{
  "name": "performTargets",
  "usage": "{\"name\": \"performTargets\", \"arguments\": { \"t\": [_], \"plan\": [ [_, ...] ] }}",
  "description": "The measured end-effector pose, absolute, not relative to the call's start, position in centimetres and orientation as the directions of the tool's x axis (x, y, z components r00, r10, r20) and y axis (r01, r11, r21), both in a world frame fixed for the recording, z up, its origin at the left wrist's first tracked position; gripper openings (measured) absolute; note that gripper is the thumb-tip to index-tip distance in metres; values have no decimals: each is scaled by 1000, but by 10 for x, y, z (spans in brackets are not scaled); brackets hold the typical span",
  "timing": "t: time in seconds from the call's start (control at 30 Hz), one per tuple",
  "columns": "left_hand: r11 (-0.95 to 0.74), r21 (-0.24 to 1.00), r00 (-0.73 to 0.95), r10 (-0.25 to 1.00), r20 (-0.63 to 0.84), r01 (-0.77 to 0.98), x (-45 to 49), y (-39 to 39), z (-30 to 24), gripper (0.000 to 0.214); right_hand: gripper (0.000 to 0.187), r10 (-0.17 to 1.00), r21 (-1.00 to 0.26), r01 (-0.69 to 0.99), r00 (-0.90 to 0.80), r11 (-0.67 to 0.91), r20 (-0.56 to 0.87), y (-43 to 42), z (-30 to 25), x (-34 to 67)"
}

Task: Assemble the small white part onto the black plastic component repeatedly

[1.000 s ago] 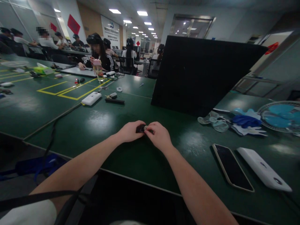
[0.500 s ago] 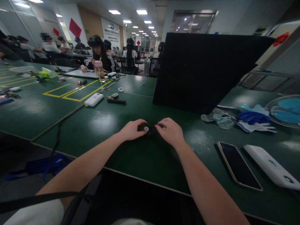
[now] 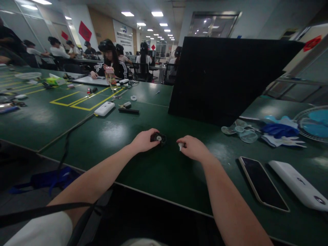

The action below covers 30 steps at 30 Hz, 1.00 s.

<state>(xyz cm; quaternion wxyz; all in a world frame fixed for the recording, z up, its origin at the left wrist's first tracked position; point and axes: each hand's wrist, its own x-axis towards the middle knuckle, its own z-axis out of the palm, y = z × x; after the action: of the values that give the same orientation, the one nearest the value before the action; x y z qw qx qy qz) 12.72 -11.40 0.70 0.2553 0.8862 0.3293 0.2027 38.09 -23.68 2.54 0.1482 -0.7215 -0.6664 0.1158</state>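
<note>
My left hand (image 3: 145, 140) is closed around the left side of a small black part (image 3: 162, 139) with a pale round hub, just above or on the green table (image 3: 153, 174). Its exact kind is too small to tell. To its right, my right hand (image 3: 192, 147) is closed in a pinch, apart from the black part. A small whitish piece (image 3: 180, 146) shows between its fingertips; what it is I cannot make out.
A large black panel (image 3: 225, 78) stands behind my hands. At right lie a phone (image 3: 263, 183), a white power bank (image 3: 298, 182), gloves (image 3: 280, 131), clear fan blades (image 3: 241, 130) and a blue fan (image 3: 316, 119). Left of centre are another white power bank (image 3: 104, 108) and a dark bar (image 3: 128, 111).
My right hand has moved right, away from the black part, and its fingers have curled in with the whitish piece now showing. My left hand stays nearly in place, still holding the black part.
</note>
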Motion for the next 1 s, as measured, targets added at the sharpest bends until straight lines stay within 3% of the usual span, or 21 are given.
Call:
{"name": "performTargets", "arguments": {
  "t": [0.17,0.27,0.37,0.5,0.7,1.0],
  "plan": [
    [-677,587,729,653,203,443,127,-116,8,48,27,968,-387,921,143,-53,208,-236,33,363],
    [-664,613,746,642,175,428,128,-118,9,50,36,938,-588,809,210,-8,277,-235,33,345],
    [-660,633,764,625,164,404,129,-120,10,50,36,959,-729,681,154,70,236,-234,30,331],
    [-662,642,760,624,184,388,129,-120,10,48,34,986,-684,727,69,52,149,-236,28,326],
    [-645,646,745,644,171,409,129,-119,9,47,33,986,-640,766,51,66,162,-238,28,329],
    [-644,631,740,653,158,433,127,-119,13,48,43,979,-689,724,112,36,169,-236,26,325]
  ]
}}
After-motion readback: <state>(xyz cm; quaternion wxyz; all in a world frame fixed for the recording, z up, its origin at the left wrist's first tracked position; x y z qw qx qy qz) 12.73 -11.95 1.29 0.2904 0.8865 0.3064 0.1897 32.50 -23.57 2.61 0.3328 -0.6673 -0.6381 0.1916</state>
